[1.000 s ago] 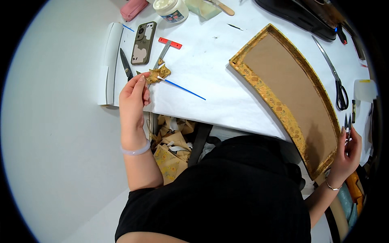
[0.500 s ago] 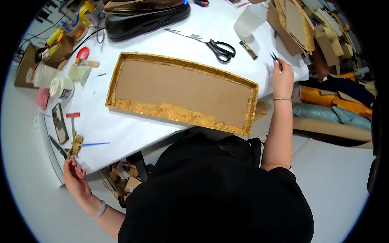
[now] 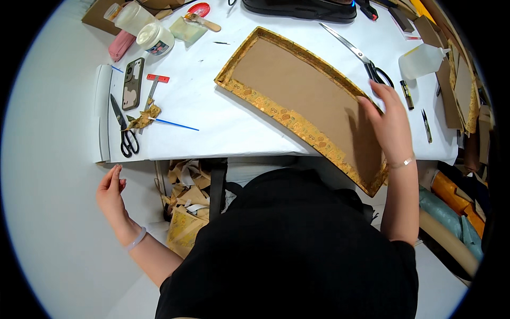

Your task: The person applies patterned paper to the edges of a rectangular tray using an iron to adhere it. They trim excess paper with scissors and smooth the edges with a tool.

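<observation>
A shallow tray (image 3: pixel 305 93), brown inside with gold patterned paper over its walls, lies slanted on the table, its near right corner past the front edge. Over its right end is my right hand (image 3: pixel 392 119), thumb and fingers apart, above the far wall and close to the handles of large scissors (image 3: pixel 366 63). Whether it touches the wall, I cannot tell. Black tweezers (image 3: pixel 426 126) lie right of that hand. My left hand (image 3: pixel 111 192) hovers off the table's front left edge, thumb and fingertips pinched together; anything between them is too small to make out.
Black-handled scissors (image 3: pixel 123 125), a gold paper scrap (image 3: pixel 146 118), a blue stick (image 3: pixel 178 125) and a phone (image 3: pixel 133 84) lie at left. Behind them stand a white jar (image 3: pixel 155 38) and a brush (image 3: pixel 204 22). A plastic bottle (image 3: pixel 422 61) stands far right.
My right hand has let go of the tweezers, which now lie on the table, and has come left over the tray. The view has turned. My left hand stays near the table's left corner.
</observation>
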The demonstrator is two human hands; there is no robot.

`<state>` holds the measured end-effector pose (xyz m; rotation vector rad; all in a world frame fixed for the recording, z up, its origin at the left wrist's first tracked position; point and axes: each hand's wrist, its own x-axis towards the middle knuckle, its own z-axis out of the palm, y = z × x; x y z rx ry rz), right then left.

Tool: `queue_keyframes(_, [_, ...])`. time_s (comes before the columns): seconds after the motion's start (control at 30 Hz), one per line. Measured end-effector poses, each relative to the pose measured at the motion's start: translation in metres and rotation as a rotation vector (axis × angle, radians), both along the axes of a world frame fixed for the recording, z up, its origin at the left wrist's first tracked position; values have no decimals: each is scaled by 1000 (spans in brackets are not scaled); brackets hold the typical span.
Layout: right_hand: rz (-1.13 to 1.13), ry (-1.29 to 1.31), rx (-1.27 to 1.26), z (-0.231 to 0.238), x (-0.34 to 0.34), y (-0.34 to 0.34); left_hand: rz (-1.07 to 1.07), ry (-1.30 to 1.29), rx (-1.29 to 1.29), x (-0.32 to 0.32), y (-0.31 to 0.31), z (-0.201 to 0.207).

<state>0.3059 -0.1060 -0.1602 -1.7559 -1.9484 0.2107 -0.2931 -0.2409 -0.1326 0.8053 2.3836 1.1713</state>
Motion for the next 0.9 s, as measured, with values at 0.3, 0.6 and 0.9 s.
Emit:
queue_keyframes(0.3, [193,-96,45,-34,3,51,-2,160,-411,-11,-9,0])
queue_keyframes(0.6, [417,-108,-17,-40,12,107,-368,505,-218,43,0,19])
queue_keyframes(0.9, [97,-140,189,-5,-91,48,-1354,731,187,147,112,-13])
